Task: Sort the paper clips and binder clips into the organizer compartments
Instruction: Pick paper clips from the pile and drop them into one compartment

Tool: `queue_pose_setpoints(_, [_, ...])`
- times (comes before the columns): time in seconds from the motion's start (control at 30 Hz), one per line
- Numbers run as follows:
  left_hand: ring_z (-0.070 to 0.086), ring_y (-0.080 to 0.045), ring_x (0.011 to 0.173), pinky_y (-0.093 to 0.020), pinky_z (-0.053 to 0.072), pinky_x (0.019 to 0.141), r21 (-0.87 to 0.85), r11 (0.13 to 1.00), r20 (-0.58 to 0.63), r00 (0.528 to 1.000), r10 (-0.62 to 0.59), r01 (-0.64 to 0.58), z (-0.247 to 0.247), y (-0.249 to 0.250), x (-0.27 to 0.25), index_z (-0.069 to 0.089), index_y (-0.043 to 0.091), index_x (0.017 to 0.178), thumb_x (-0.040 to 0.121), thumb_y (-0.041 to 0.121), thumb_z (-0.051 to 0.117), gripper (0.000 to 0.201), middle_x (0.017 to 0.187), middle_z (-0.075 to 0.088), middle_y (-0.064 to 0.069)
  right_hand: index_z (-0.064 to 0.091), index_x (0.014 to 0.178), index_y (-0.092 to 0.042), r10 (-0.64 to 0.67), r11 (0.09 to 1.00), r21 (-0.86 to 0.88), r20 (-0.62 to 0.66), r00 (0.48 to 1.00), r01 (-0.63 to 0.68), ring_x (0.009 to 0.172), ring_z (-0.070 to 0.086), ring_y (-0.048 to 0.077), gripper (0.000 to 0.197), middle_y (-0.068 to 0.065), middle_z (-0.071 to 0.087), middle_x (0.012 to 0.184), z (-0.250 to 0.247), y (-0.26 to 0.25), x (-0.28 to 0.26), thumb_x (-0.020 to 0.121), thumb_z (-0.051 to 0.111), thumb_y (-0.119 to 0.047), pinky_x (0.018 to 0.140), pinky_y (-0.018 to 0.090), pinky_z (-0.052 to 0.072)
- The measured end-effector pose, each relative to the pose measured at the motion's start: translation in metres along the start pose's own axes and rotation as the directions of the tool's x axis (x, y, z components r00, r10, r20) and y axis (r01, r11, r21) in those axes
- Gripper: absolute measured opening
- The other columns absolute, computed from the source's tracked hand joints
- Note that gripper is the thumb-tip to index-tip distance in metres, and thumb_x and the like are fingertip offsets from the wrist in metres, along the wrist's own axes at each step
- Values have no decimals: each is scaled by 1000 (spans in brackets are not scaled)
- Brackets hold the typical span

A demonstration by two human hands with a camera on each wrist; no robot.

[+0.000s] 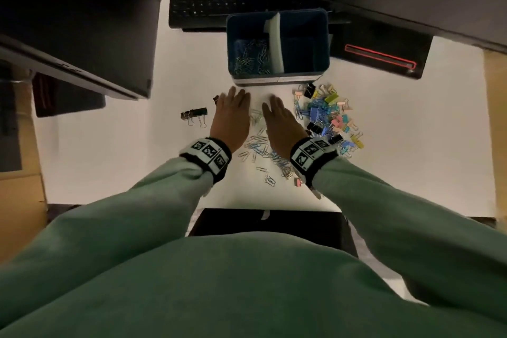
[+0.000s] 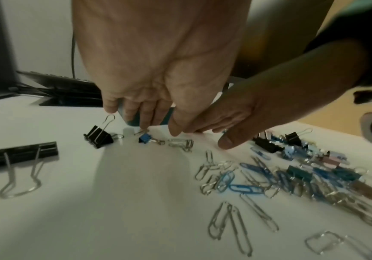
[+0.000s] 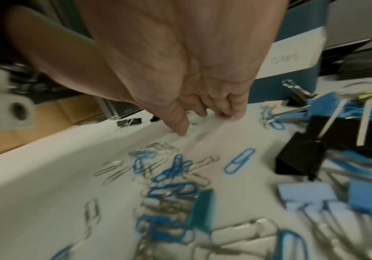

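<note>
Both hands, left (image 1: 230, 115) and right (image 1: 282, 123), hover fingers loose, holding nothing; next I pinch paper clips (image 1: 258, 143) between them for the organizer (image 1: 277, 79) just ahead.

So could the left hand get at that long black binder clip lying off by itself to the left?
Probably yes. The left hand is open and holds nothing, and the long black binder clip lies just to its left on bare white desk, with nothing between them.

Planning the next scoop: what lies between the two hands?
A few silver paper clips on the white desk between left hand and right hand, head view.
</note>
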State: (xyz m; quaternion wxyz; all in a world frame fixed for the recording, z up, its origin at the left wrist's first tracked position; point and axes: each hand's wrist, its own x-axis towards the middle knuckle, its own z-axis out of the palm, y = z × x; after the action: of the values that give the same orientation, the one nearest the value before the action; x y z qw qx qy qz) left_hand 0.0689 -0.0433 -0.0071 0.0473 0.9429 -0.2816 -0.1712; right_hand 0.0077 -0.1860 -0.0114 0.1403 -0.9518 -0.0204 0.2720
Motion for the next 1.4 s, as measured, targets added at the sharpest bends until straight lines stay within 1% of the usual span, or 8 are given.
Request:
queue_pose_setpoints(0.33, [18,-22,148,-42,4,122,26,969,2,970,245,-245,17,-8,-14,13,11,153,86,-7,49,78,154,34,-11,7,153,-7,-263,956,-113,81,961,271,150,-1,27,70,13,-3,162,27,1,-54,92,39,3,121,42,6])
queue_pose_setpoints(0.47, [26,-20,145,-41,11,122,-88,922,-12,926,377,-377,22,-17,-46,32,13,149,90,2,57,65,155,34,-1,43,141,-6,-213,976,24,-118,970,217,133,42,35,52,19,41,146,27,16,-70,91,58,-10,110,45,35])
queue_pose_setpoints(0.67, [52,-30,106,-40,42,94,-296,955,-27,1000,12,-19,27,-32,-79,39,16,145,90,31,63,61,122,52,-11,59,109,-7,-45,999,-8,-222,974,44,94,59,31,32,12,60,104,29,39,-82,84,71,-25,82,41,51])
queue_pose_setpoints(0.8, [49,-31,105,-42,44,92,-288,958,27,1000,5,3,33,-24,-74,32,9,147,81,47,71,86,127,44,-15,60,105,-7,37,997,-57,-224,974,-51,89,58,33,28,13,59,97,22,53,-84,77,65,-7,78,39,49])
queue_pose_setpoints(0.9, [47,-29,110,-42,44,94,-276,961,46,999,20,-6,31,-12,-61,35,7,143,69,49,80,96,133,42,-14,58,117,-8,31,999,-18,-203,979,-35,99,56,30,41,13,59,110,17,42,-85,80,71,-20,87,40,48])
queue_pose_setpoints(1.0, [52,-27,106,-42,49,91,-332,941,59,994,93,-69,34,2,-57,50,9,127,73,31,80,66,124,47,-9,52,127,-8,-54,998,12,-104,993,56,105,53,30,59,14,54,119,19,15,-74,77,76,-26,88,42,49])
queue_pose_setpoints(1.13, [57,-25,85,-28,49,76,-377,919,20,991,130,-113,36,14,-55,59,6,101,82,8,70,22,103,53,-11,55,105,-8,-42,999,16,-109,993,44,92,55,30,33,10,51,105,27,-2,-50,77,71,-4,62,38,52])
queue_pose_setpoints(1.4, [58,-28,69,-26,45,64,-431,900,19,996,84,-67,30,6,-54,63,5,89,76,-3,64,15,93,52,-13,57,101,-4,-41,999,29,-120,992,45,86,61,32,20,13,52,103,14,12,-41,93,56,-22,62,40,53])
